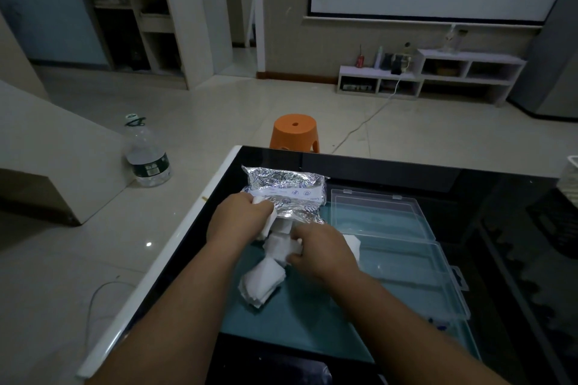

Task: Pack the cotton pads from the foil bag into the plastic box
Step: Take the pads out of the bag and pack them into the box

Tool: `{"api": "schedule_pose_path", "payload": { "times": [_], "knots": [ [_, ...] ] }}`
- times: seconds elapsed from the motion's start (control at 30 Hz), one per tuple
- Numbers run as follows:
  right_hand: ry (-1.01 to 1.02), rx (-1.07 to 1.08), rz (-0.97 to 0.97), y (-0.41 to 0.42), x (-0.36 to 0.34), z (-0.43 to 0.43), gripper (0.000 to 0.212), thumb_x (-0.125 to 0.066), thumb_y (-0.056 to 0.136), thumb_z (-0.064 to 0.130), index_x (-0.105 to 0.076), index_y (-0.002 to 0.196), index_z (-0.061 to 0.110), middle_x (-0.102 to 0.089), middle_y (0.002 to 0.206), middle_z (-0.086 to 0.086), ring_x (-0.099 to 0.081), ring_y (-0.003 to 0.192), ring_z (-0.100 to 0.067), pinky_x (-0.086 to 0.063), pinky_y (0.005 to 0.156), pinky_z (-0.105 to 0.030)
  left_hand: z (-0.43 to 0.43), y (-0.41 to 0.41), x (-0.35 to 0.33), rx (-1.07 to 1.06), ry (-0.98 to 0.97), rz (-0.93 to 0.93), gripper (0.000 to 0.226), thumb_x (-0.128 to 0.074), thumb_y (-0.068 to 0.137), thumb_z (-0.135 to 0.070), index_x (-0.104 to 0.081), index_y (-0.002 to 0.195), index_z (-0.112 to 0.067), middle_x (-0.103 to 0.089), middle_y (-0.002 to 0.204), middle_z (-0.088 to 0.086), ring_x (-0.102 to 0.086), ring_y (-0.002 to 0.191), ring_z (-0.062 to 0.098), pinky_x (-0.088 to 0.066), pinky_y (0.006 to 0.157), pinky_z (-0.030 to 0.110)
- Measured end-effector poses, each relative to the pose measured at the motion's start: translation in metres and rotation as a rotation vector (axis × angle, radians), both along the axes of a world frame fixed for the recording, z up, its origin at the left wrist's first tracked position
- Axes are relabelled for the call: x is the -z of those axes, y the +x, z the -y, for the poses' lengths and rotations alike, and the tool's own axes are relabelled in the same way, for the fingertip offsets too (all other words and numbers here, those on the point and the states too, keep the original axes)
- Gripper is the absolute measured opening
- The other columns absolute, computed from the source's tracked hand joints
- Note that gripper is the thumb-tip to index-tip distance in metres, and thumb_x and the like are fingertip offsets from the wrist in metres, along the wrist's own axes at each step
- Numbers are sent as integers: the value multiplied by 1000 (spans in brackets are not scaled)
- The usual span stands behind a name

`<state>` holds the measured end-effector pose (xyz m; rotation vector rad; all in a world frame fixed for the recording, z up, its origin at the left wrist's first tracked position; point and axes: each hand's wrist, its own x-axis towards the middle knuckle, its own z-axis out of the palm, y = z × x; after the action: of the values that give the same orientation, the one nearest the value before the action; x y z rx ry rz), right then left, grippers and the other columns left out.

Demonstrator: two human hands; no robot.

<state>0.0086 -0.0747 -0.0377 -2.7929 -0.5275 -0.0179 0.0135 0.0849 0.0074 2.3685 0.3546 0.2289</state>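
A crinkled silver foil bag (283, 189) lies on the dark glass table, its mouth facing me. White square cotton pads (264, 283) spill from it in a loose heap onto a teal mat. My left hand (239, 219) grips a few pads at the bag's mouth. My right hand (319, 251) pinches a small stack of pads just below the bag. The clear plastic box (406, 262) lies open to the right of the pads, lid (372, 209) folded back toward the far side; one pad (352, 242) shows beside my right hand at the box's left edge.
The table (406, 172) has a white left edge (175, 250). On the floor beyond stand an orange stool (295, 131) and a large water bottle (145, 153). A white object (570, 180) sits at the table's right edge. Cables run across the floor.
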Motion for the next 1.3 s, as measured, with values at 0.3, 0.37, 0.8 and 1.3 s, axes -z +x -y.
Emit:
{"api": "schedule_pose_path", "payload": {
  "times": [0.3,0.37,0.8,1.3],
  "knots": [
    [27,-24,59,-3,3,0,32,-63,82,28,-62,114,26,-64,115,-4,-56,106,-29,-42,84,-34,6,-1,-2,2,-6,21,37,-57,80,-27,-34,53,-15,-37,55,2,-35,52,19,-20,49,28],
    [7,-34,62,-4,2,-1,31,-64,83,31,-64,113,25,-64,116,-4,-56,106,-28,-43,85,-33,6,-1,-1,4,-23,21,37,-57,80,-27,-34,54,-15,-36,56,2,-34,52,19,-21,50,28],
    [80,36,-70,-11,-1,-5,34,-69,78,26,-55,108,24,-69,109,-6,-61,99,-29,-49,82,-35,10,-2,-2,26,-78,11,36,-57,82,-28,-38,55,-15,-39,58,4,-37,55,19,-22,51,29],
    [468,334,-157,-16,-46,53,12,-69,79,21,-58,83,26,-62,82,2,-59,78,-19,-43,65,-28,29,5,-1,55,-467,-18,34,-59,63,-30,-60,71,4,-50,67,13,-49,62,22,-44,49,40]
  ]
}}
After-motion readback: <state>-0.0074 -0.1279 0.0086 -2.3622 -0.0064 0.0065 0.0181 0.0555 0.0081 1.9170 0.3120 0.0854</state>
